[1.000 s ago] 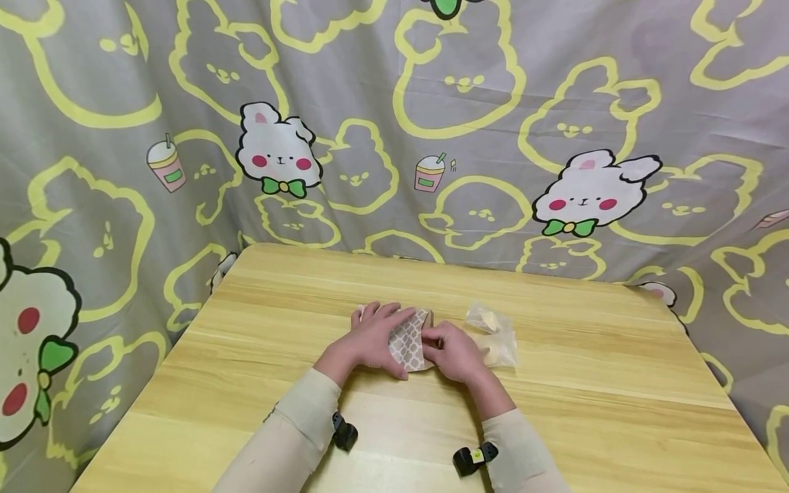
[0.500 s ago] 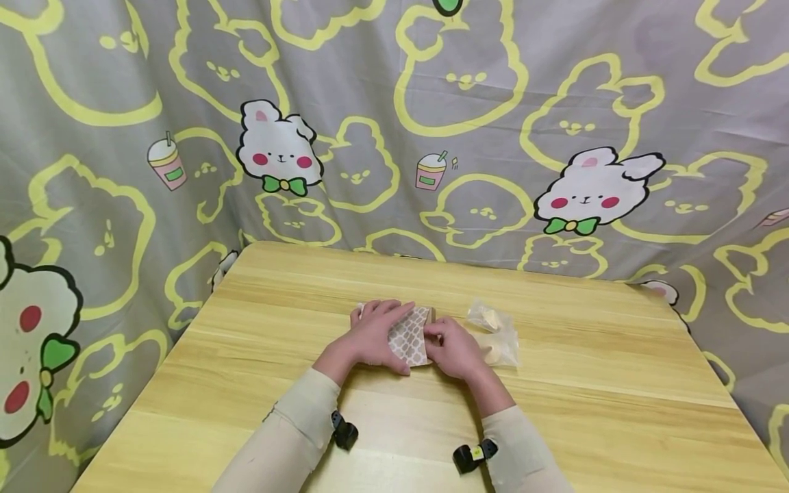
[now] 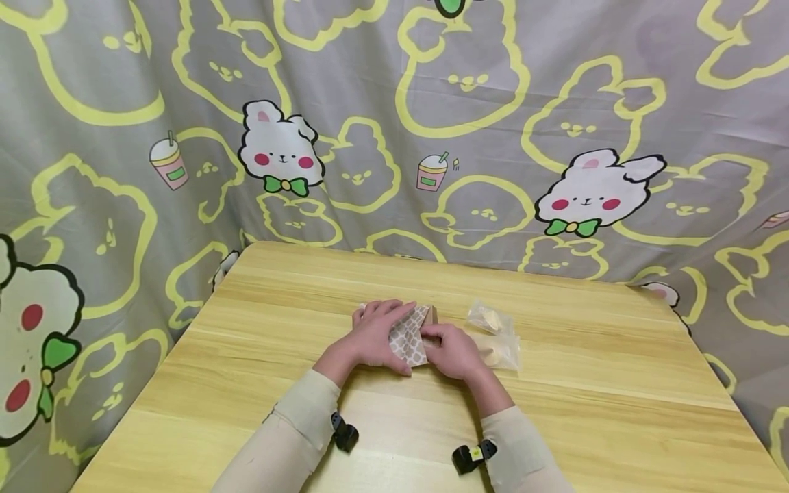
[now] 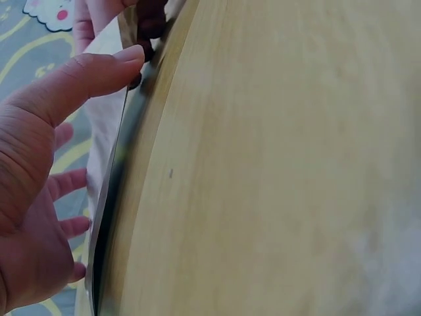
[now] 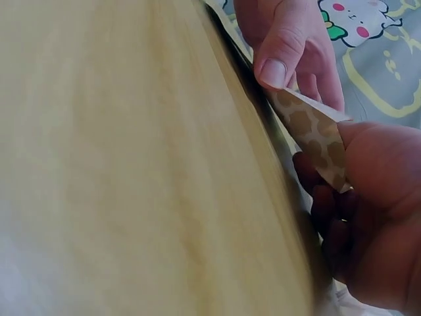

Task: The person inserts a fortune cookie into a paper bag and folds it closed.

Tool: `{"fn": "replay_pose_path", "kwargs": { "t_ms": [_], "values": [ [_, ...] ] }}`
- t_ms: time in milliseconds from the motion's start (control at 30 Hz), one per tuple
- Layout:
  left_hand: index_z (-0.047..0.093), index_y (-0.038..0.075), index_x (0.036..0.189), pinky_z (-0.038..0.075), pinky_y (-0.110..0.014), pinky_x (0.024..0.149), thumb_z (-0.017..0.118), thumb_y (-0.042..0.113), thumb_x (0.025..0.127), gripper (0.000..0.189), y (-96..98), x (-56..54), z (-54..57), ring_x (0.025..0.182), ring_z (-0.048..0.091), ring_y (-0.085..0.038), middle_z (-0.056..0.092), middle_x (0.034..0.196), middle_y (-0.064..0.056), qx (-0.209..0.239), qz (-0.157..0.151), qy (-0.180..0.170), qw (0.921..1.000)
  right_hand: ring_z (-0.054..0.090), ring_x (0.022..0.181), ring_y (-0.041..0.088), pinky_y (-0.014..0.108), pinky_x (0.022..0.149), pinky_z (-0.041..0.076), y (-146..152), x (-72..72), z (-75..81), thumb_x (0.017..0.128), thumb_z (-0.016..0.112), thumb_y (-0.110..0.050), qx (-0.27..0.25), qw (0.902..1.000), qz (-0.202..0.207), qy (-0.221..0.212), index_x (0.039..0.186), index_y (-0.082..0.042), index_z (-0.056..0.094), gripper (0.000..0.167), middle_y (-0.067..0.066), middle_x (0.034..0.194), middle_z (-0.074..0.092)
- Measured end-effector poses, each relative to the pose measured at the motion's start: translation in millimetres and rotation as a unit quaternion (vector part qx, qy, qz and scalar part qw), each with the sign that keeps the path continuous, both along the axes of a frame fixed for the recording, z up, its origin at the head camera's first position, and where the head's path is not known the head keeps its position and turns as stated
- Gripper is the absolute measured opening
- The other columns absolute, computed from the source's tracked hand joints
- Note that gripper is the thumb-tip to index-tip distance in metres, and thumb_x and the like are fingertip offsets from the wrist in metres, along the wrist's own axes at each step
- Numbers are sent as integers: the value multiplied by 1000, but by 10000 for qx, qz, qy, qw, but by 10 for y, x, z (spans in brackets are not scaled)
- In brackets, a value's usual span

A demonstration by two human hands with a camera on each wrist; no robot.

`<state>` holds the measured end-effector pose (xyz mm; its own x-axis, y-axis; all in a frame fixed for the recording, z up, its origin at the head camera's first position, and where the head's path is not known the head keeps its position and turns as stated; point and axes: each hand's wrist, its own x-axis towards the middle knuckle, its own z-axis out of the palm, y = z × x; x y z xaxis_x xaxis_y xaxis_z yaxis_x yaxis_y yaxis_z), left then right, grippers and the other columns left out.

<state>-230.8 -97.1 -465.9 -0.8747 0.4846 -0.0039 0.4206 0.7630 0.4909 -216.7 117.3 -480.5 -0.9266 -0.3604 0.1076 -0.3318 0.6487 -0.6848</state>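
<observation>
A small paper bag with a white and tan lattice print lies in the middle of the wooden table, its brown inner side showing at the right end. My left hand spreads over its left part, with straight fingers toward the far side and the thumb at the near edge. At the right end, my right hand pinches the bag's edge; in the right wrist view, the patterned corner runs between its thumb and curled fingers. The left thumb lies over the paper edge in the left wrist view.
Right beside the right hand lie two clear plastic packets with pale contents, a farther packet and a nearer packet partly hidden by the hand. Beyond the table hangs a grey curtain with cartoon rabbits.
The bag's right end has shifted slightly, showing more of its brown inner side. My right hand keeps its hold with small movements, and my left hand stays nearly in place.
</observation>
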Motion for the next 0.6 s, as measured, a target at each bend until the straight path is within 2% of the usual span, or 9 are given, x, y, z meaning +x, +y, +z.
{"fn": "replay_pose_path", "kwargs": {
  "t_ms": [167, 400, 600],
  "values": [
    [29, 37, 158, 17, -57, 105, 92, 60, 52, 126, 6, 6, 4, 138, 25, -31, 31, 157, -3, -69, -84, -47, 9999, 60, 116, 28, 46, 98, 45, -2, 8, -46, 84, 75, -3, -651, 9977, -33, -210, 116, -10, 76, 34, 5, 119, 69],
    [20, 39, 160, 17, -58, 106, 91, 63, 51, 133, 33, 16, 17, 141, 21, -34, 24, 161, -6, -185, -117, -90, 9997, 56, 119, 25, 42, 99, 43, 31, -2, -63, 79, 69, 11, -1654, 9832, -99, -761, 117, -9, 76, 43, 3, 119, 69],
    [20, 29, 161, 20, -55, 104, 92, 57, 51, 135, 59, 13, 3, 136, 27, -31, 34, 152, -4, -40, -100, 92, 9999, 58, 116, 26, 39, 95, 47, 41, -1, -59, 80, 66, 12, -1836, 9792, -79, -857, 119, -5, 74, 44, 7, 119, 69]
  ]
}}
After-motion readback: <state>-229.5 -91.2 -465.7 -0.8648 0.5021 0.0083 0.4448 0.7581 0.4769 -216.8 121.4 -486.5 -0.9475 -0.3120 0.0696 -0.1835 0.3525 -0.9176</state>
